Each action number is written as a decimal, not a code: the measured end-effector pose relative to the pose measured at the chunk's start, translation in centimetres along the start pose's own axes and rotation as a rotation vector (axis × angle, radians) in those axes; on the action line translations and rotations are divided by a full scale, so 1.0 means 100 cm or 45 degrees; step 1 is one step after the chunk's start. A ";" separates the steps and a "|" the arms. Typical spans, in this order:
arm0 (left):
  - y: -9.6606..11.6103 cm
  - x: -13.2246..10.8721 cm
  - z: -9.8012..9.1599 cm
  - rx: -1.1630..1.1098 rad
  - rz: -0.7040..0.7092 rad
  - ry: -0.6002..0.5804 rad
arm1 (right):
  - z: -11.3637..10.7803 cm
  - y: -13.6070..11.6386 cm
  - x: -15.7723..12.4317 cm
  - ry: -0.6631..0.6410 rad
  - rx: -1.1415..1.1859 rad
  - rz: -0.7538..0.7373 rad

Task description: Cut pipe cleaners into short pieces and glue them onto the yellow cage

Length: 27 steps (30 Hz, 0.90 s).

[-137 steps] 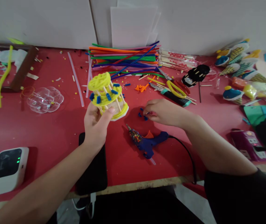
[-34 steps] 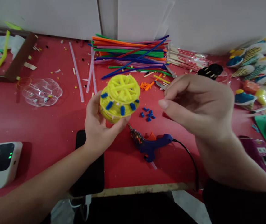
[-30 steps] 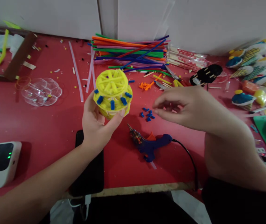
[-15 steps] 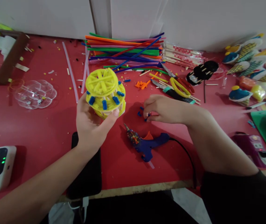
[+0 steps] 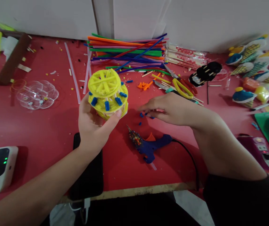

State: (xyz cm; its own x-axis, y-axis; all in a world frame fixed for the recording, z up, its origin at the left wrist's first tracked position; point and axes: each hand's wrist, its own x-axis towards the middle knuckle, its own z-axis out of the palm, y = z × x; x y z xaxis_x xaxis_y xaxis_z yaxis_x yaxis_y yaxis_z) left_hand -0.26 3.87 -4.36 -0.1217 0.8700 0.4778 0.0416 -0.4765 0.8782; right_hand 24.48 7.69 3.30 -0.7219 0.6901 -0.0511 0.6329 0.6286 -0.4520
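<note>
My left hand [image 5: 94, 128] is closed around a yellow pipe-cleaner carousel model [image 5: 105, 94], held upright above the table. Its top is a spoked wheel, and short blue pieces circle its middle tier. On the right, my right hand [image 5: 167, 108] hovers low over the table with fingers stretched and apart. Under and beside its fingertips lie several small blue pipe-cleaner bits [image 5: 141, 115], partly hidden by the hand. Just below these bits a blue glue gun [image 5: 146, 146] rests on its side, its nozzle toward the carousel model.
Behind lies a bundle of coloured pipe cleaners [image 5: 127, 50]. Yellow-handled pliers [image 5: 183, 88], orange bits [image 5: 144, 85] and a black model [image 5: 206, 73] lie at the right. A clear flower-shaped tray [image 5: 37, 94] and white device [image 5: 0, 169] stand left. A black phone [image 5: 89, 175] lies near the front edge.
My right hand's fingers have gone from curled together to stretched out over the blue bits, and the bits have shifted slightly. My left hand still holds the carousel model in place.
</note>
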 end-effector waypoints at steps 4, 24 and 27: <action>-0.005 -0.002 -0.003 -0.001 -0.001 -0.050 | -0.002 -0.008 -0.001 0.276 0.144 0.030; -0.007 -0.008 -0.004 0.014 0.226 -0.256 | -0.005 -0.062 -0.003 0.732 0.769 0.259; -0.001 -0.007 -0.003 0.015 0.178 -0.263 | -0.006 -0.063 -0.002 0.738 0.817 0.267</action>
State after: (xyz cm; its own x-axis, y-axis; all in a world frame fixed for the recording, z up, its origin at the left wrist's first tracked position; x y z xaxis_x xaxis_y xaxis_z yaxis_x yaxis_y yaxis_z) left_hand -0.51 3.25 -4.76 0.0915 0.8037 0.5880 0.0554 -0.5937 0.8028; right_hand 20.80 3.78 6.71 -0.2436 0.9509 0.1911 0.3316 0.2668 -0.9049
